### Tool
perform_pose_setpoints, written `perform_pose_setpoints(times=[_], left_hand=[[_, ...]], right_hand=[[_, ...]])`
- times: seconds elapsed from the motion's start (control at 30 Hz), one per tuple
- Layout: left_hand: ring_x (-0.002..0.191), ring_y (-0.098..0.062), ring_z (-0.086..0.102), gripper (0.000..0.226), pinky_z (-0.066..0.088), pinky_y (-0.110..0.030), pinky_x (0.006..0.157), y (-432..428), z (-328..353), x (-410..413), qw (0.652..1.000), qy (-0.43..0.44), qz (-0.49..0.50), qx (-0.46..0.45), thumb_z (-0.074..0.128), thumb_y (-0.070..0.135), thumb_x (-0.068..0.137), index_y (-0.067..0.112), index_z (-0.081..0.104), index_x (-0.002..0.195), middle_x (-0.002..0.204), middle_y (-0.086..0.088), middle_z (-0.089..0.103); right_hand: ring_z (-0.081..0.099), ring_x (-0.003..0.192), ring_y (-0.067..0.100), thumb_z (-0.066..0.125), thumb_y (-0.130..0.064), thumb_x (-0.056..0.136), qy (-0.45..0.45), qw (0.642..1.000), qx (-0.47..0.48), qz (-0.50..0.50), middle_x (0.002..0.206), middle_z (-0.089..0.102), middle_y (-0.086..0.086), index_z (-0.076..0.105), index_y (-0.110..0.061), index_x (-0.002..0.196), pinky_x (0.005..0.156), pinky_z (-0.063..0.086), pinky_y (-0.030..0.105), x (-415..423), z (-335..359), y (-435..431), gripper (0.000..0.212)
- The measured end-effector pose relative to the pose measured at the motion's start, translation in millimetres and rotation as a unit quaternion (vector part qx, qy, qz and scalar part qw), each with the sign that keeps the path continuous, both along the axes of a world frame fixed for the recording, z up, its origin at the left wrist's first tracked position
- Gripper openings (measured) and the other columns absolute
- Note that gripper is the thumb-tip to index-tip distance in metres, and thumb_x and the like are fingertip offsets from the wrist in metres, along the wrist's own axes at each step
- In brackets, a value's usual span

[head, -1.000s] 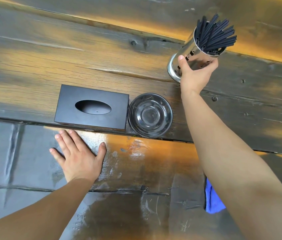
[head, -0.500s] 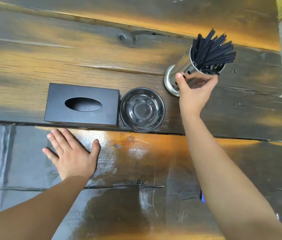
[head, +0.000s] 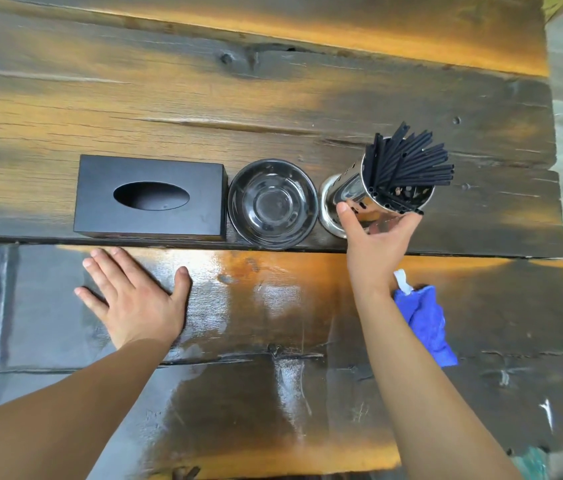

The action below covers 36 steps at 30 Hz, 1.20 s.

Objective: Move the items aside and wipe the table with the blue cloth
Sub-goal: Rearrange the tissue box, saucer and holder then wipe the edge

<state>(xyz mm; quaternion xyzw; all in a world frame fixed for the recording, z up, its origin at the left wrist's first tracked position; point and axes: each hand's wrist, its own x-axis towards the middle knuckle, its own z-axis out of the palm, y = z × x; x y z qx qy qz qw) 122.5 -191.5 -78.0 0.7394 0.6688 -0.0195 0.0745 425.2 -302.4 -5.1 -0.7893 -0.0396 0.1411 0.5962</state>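
My right hand (head: 373, 244) grips the shiny metal holder (head: 352, 192), which is packed with black straws (head: 408, 168) and stands just right of the metal bowl (head: 273, 204). A black tissue box (head: 150, 197) lies left of the bowl, so the three items form a row. My left hand (head: 134, 299) lies flat on the dark wooden table (head: 204, 98), fingers spread, in front of the tissue box. The blue cloth (head: 425, 320) lies crumpled on the table to the right of my right forearm, partly hidden by it.
The table's right edge (head: 560, 202) runs close to the holder, with pale floor beyond it. The near planks are glossy and wet-looking. A wide stretch of bare wood lies behind the row of items.
My right hand has carried the straw holder from the far right toward me and down beside the bowl. The left hand has stayed flat. More of the blue cloth shows now.
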Motion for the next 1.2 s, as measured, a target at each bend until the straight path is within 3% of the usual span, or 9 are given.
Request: perform_pose_setpoints(times=[0.13,0.43,0.53,0.6,0.7,0.8,0.97,1.07,1.2], left_hand=[[0.160,-0.036,-0.002,0.106,0.000,-0.065,0.124,0,1,1,1.000,-0.001,-0.003,0.001,0.033,0.075,0.094,0.000,0.006,0.163,0.172,-0.024,0.005],[0.161,-0.036,-0.002,0.106,0.000,-0.065,0.124,1,2,1,1.000,0.001,-0.003,0.001,0.034,0.075,0.094,0.000,0.006,0.163,0.172,-0.024,0.005],[0.161,-0.036,-0.001,0.106,0.001,-0.065,0.125,1,2,2,1.000,0.001,-0.004,0.004,0.034,0.075,0.094,0.000,0.005,0.163,0.172,-0.024,0.005],[0.161,-0.036,-0.001,0.105,0.001,-0.065,0.125,1,2,1,1.000,0.001,-0.004,0.005,0.035,0.074,0.094,0.000,0.005,0.163,0.172,-0.024,0.005],[0.161,-0.035,-0.001,0.105,0.001,-0.065,0.125,1,2,1,1.000,0.000,-0.002,0.007,0.036,0.074,0.094,0.000,0.006,0.163,0.172,-0.025,0.005],[0.161,-0.036,0.000,0.105,0.001,-0.066,0.125,1,1,0,1.000,-0.002,-0.002,0.010,0.036,0.073,0.094,-0.001,0.007,0.163,0.171,-0.025,0.006],[0.161,-0.036,-0.001,0.105,0.001,-0.067,0.125,0,1,1,1.000,-0.008,0.001,0.005,0.037,0.073,0.095,-0.001,0.007,0.163,0.172,-0.025,0.006],[0.161,-0.036,-0.002,0.105,0.001,-0.067,0.125,0,2,2,1.000,-0.009,0.002,-0.002,0.035,0.073,0.095,-0.002,0.006,0.163,0.172,-0.024,0.004],[0.161,-0.037,-0.002,0.105,0.000,-0.067,0.124,-1,2,1,1.000,-0.012,0.003,-0.001,0.035,0.073,0.094,-0.002,0.006,0.163,0.172,-0.024,0.003]], right_hand=[[0.070,0.114,0.026,0.093,-0.018,0.073,0.004,1.000,0.005,-0.009,0.125,0.068,0.014,0.043,0.001,0.138,0.105,0.052,0.053,-14,-3,-5,0.084],[0.066,0.121,0.030,0.094,-0.022,0.073,0.007,1.000,-0.017,0.008,0.133,0.064,0.017,0.038,0.003,0.141,0.107,0.050,0.054,-20,-7,-9,0.091],[0.055,0.138,0.026,0.094,-0.035,0.072,0.004,0.998,-0.050,0.027,0.149,0.054,0.013,0.031,-0.001,0.151,0.118,0.041,0.050,-21,-7,-14,0.106],[0.039,0.152,0.014,0.092,-0.041,0.075,-0.008,0.997,-0.070,0.026,0.164,0.039,0.004,0.022,-0.014,0.161,0.126,0.032,0.043,-24,-7,-24,0.114],[0.027,0.155,0.002,0.085,-0.052,0.079,-0.032,0.992,-0.117,0.028,0.171,0.028,-0.007,0.021,-0.029,0.164,0.129,0.027,0.041,-30,-7,-54,0.109],[0.033,0.150,-0.002,0.072,-0.061,0.084,-0.115,0.962,-0.243,0.046,0.168,0.034,-0.006,0.032,-0.025,0.160,0.122,0.034,0.051,-32,-12,-103,0.093],[0.021,0.160,0.023,0.055,-0.064,0.091,-0.174,0.870,-0.455,0.075,0.169,0.034,-0.004,0.045,-0.031,0.153,0.116,0.027,0.053,-37,-22,-180,0.070],[0.019,0.159,0.026,0.056,-0.060,0.099,-0.158,0.837,-0.512,0.115,0.171,0.029,-0.006,0.041,-0.037,0.155,0.114,0.028,0.054,-40,-32,-207,0.063],[0.035,0.147,0.031,0.056,-0.049,0.103,-0.165,0.835,-0.515,0.100,0.167,0.036,-0.005,0.048,-0.035,0.153,0.107,0.034,0.056,-41,-44,-210,0.052]])
